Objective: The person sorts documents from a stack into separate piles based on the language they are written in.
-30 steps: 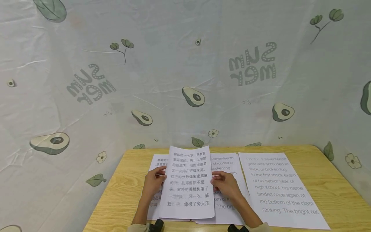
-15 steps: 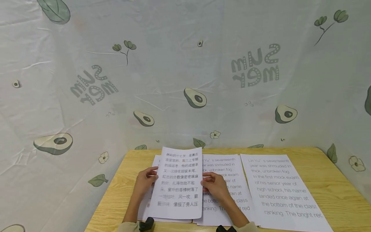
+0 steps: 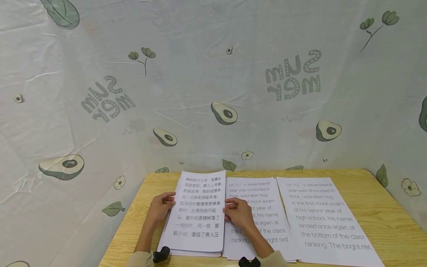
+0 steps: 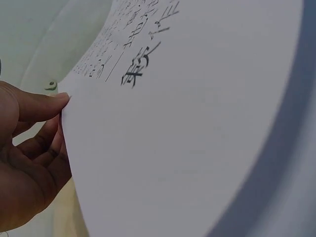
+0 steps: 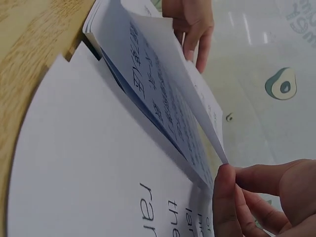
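Near the desk's (image 3: 121, 241) front edge, two beige sleeves (image 3: 140, 259) reach in, a dark device (image 3: 161, 254) at each wrist. Beyond them, the left hand (image 3: 159, 207) and right hand (image 3: 239, 214) each pinch a side edge of one white sheet (image 3: 200, 213) printed in Chinese. The sheet is raised and bowed over the Chinese pile (image 5: 153, 94) toward the desk's left edge.

Compared with a second ago, sheet and hands have shifted left. The sheet then straddled the pile and the English middle sheet (image 3: 255, 193); now it covers most of the pile, and far more of the middle sheet's text shows. That brings it roughly in line with the pile, though it is not laid flat. Toward the desk's right edge, another English sheet, the right sheet (image 3: 328, 222), lies untouched. Past the far edge hangs an avocado-print cloth (image 3: 186, 85).
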Demonstrator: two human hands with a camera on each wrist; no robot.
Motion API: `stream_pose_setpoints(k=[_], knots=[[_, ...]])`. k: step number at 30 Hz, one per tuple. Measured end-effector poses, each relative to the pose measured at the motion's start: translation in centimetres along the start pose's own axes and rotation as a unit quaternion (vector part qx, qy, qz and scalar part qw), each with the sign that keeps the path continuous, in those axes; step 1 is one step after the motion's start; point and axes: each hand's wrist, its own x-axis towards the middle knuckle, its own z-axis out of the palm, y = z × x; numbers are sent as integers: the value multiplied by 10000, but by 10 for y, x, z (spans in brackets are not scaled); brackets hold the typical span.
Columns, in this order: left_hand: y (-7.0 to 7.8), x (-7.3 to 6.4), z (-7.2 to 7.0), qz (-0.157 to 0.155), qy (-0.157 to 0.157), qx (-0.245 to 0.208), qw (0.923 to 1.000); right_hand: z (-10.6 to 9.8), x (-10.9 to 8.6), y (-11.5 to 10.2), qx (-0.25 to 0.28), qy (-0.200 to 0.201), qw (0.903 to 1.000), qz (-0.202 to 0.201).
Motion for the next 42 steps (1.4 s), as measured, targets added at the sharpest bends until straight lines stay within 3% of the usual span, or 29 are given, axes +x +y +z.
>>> stream_pose_setpoints(k=[19, 25, 32, 37, 42], knots=[[-3, 0, -7, -5, -5, 211, 9998, 16, 1, 1, -372, 129, 9992, -65], [-6, 1, -8, -30, 32, 300, 9995, 14, 0, 1, -593, 91, 9979, -257], [1, -6, -11, -11, 301, 588, 9978, 1, -3, 0, -1139, 218, 9899, -814], [17, -15, -2, 77, 274, 535, 9982, -18, -8, -2, -1061, 128, 9916, -723], [33, -25, 20, 203, 206, 433, 9986, -42, -14, -1, -1039, 187, 9931, -506]])
